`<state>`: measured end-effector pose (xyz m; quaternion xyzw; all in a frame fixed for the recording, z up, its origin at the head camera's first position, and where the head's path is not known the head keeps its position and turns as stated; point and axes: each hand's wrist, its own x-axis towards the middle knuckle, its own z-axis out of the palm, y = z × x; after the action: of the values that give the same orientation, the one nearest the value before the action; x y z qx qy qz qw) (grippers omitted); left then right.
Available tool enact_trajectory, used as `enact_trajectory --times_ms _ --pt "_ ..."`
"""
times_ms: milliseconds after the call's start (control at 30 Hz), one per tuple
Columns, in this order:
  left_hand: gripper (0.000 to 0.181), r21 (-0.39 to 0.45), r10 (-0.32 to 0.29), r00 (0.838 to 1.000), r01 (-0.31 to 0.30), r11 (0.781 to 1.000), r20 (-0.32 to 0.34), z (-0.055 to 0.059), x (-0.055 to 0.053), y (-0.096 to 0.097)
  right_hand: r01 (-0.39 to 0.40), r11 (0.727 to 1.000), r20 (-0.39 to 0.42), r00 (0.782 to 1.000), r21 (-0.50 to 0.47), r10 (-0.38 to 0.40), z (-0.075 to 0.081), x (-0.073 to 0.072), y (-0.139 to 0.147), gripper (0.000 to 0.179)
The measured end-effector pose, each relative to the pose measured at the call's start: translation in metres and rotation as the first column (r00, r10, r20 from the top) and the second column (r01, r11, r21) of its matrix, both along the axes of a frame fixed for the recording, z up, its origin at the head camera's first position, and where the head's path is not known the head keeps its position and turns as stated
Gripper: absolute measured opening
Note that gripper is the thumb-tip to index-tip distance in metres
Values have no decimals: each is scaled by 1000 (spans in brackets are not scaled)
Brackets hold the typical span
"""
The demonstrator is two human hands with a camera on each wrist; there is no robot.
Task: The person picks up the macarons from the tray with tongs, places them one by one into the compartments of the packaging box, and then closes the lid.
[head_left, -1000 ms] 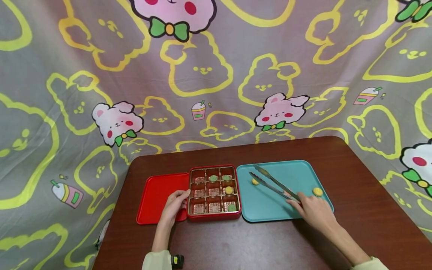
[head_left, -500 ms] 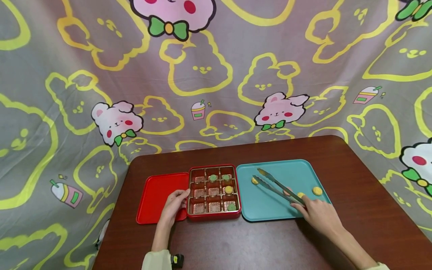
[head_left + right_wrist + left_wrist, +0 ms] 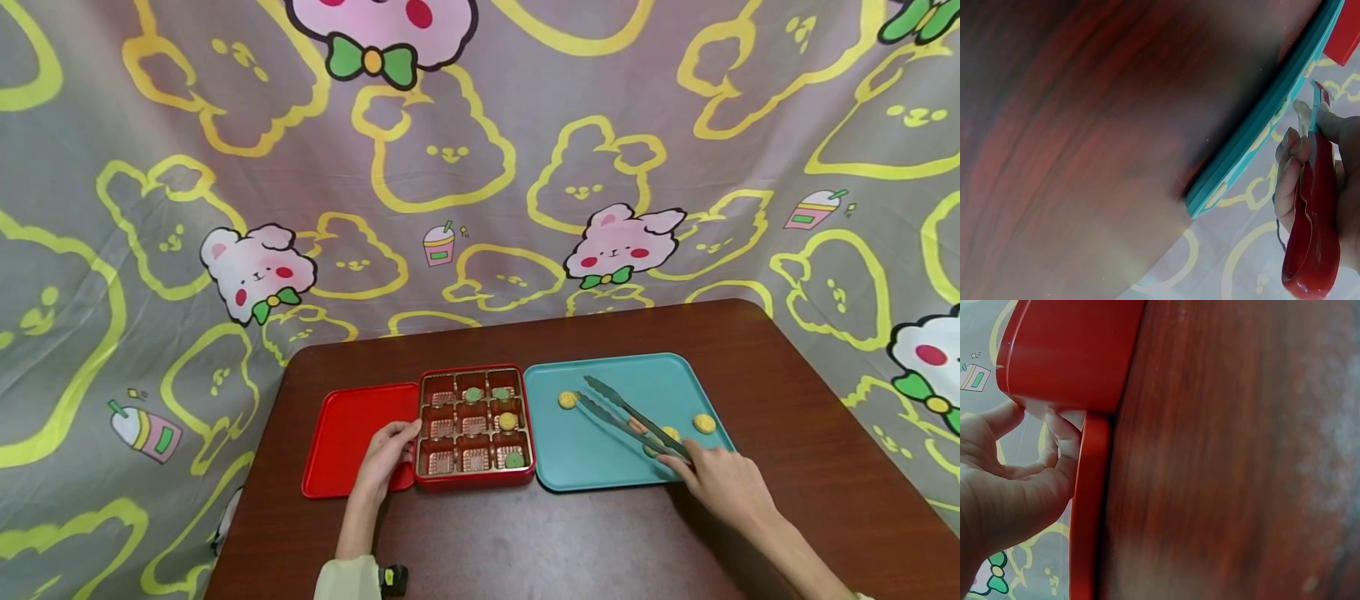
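Note:
A red box (image 3: 480,482) with a gold divided insert stands mid-table. Green cakes (image 3: 513,460) and a yellow cake (image 3: 507,422) sit in its right and back compartments. My left hand (image 3: 390,454) grips the box's left wall, a fingertip at its rim; the left wrist view shows bent fingers (image 3: 1063,434) against the wall. My right hand (image 3: 723,483) holds red-handled tongs (image 3: 600,411) over a teal tray (image 3: 555,462). Their arms are spread, with nothing between the tips. A yellow cake (image 3: 567,400) lies just left of the tips; others (image 3: 703,423) lie near the hand, some partly hidden by the tongs.
A red lid (image 3: 352,442) lies flat against the box's left side. The tray sits close along the box's right side. A patterned cloth (image 3: 480,183) hangs behind the wooden table (image 3: 525,542) and at its sides.
My right hand and the tongs have shifted right and slightly nearer me, uncovering cakes on the tray. My left hand keeps its place on the box.

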<state>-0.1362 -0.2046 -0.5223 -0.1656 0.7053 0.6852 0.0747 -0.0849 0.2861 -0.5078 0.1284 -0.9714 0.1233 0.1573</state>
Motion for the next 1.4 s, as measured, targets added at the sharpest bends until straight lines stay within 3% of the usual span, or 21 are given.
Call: enact_trajectory --times_ms 333,533,1100,1400 --pt "23 4 15 1000 -15 1000 -2 2 2 2 60 998 105 993 9 -60 4 11 14 43" --pt "30 -19 10 1000 -11 1000 -7 4 2 0 89 996 142 986 21 -91 5 18 24 43" --pt "32 -22 1 1000 -1 1000 -8 2 2 1 100 995 149 983 27 -103 2 29 33 41" --pt "35 -36 -5 1000 5 999 3 3 2 1 91 995 90 992 30 -93 0 30 34 40"
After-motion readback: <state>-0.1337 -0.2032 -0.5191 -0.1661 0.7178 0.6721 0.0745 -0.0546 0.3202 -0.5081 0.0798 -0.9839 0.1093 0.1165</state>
